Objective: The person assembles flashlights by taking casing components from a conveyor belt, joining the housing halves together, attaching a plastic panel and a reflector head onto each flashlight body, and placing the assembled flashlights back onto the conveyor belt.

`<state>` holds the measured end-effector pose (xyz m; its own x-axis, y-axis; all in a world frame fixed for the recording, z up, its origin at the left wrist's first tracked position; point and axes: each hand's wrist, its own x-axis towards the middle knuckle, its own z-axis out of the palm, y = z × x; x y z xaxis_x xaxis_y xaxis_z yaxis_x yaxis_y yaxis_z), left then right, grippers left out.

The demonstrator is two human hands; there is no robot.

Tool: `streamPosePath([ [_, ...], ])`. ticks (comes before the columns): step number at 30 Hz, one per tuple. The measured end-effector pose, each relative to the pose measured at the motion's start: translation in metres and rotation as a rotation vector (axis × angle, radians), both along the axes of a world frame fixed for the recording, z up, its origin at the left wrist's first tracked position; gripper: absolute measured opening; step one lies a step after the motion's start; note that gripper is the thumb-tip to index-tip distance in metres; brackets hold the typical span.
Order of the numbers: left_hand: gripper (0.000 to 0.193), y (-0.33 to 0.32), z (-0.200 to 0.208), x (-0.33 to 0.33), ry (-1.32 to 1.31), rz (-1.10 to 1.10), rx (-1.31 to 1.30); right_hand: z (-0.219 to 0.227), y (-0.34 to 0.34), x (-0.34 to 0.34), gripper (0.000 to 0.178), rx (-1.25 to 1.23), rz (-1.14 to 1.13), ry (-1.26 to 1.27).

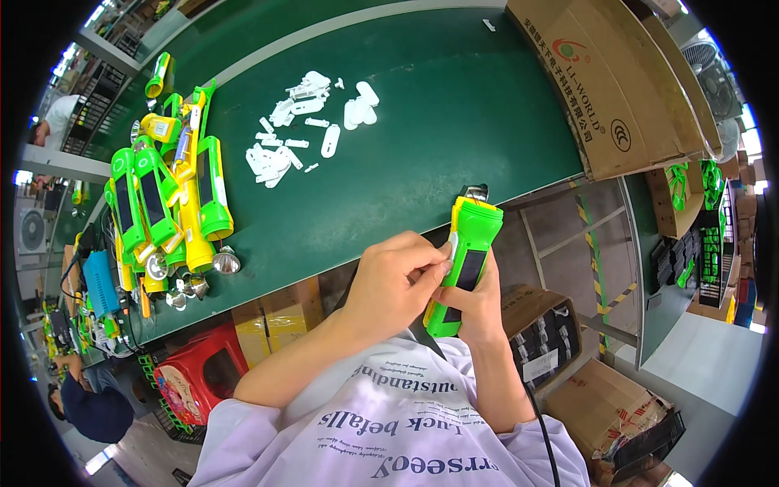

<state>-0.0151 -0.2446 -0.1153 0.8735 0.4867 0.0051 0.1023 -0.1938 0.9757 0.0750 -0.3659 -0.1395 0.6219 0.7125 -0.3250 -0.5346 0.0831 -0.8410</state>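
Note:
My right hand (479, 302) is wrapped round a green and yellow flashlight (480, 223) with a dark panel along its side. The flashlight is held upright, just off the table's front edge, and a shiny reflector (474, 193) shows at its top end. My left hand (398, 272) is closed in a pinch at the flashlight's left side. Its fingertips are on a small white plastic piece (453, 242) that lies against the yellow part. My fingers hide some of that piece, so I cannot tell whether it is seated in the body.
Loose white plastic parts (280, 154) and several white oval covers (362, 105) lie on the green table (389, 187). More flashlights (154, 195) are piled at the left, with loose reflectors (226, 260). A large cardboard box (600, 89) stands at the right. Below are a red stool (191, 381) and cartons (604, 402).

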Motion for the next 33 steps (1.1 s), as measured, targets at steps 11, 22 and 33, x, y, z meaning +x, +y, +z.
streamPosePath([
  [11,0.022,-0.001,-0.010,0.006,0.039,0.091,-0.260,0.006,0.002,-0.004,0.069,-0.025,0.081,0.013],
  [22,0.031,-0.013,-0.006,0.008,-0.130,0.277,0.130,0.007,0.000,-0.019,0.053,-0.237,0.062,-0.340],
  [33,0.033,-0.008,-0.008,-0.003,-0.153,0.162,-0.086,0.003,-0.007,-0.017,0.044,-0.197,0.075,-0.413],
])
